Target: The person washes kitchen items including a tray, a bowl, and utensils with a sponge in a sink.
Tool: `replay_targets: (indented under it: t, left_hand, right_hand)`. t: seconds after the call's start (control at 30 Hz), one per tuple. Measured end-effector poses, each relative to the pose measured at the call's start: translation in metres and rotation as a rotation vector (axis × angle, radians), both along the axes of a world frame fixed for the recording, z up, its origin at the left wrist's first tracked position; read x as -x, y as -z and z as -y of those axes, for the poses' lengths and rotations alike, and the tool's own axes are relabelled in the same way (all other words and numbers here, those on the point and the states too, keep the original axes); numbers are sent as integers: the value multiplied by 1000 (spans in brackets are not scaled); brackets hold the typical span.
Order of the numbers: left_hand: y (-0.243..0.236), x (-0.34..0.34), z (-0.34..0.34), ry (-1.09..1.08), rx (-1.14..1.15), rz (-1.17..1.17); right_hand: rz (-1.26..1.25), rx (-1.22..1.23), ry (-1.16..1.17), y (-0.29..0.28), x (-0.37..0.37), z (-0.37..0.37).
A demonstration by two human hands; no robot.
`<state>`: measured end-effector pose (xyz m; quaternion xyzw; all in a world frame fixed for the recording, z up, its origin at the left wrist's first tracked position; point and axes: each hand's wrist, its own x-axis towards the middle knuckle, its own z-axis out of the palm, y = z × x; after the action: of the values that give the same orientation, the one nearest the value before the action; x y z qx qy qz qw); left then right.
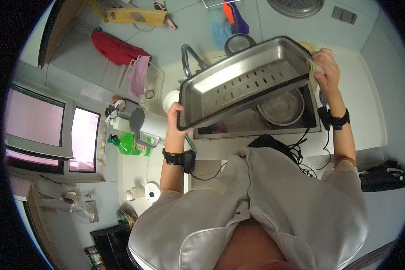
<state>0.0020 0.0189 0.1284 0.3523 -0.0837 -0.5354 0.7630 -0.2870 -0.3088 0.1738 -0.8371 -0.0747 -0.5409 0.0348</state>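
Observation:
A rectangular stainless steel drain basket (238, 85) with slots in its bottom is held tilted above the sink (256, 134). Around its left end wraps my left hand (174, 118), thumb at the rim. At the right end my right hand (327, 67) is closed on a pale yellow-green cloth or sponge (313, 72), pressed against the basket's end; I cannot tell which of the two it is. Below the basket, a round metal pan (282, 108) sits in the sink, partly hidden.
The faucet (186, 60) rises behind the basket's left end, near a small grey bowl (240, 43). To the left stand a white pitcher (153, 123), a green bottle (132, 145) and a clear plastic rack (153, 85). Black cables (303, 155) hang at the sink's front.

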Motion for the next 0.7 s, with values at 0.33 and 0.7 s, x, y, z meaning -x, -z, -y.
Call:
replay_targets:
  t: [0.33,0.7]
  left_hand:
    - [5,60,35,-337,-98,180]
    - [46,91,53,-555,-229,433]
  right_hand:
    - [40,-529,507,84,-67,2]
    - [-304,-879,-22,104,-93,-88]
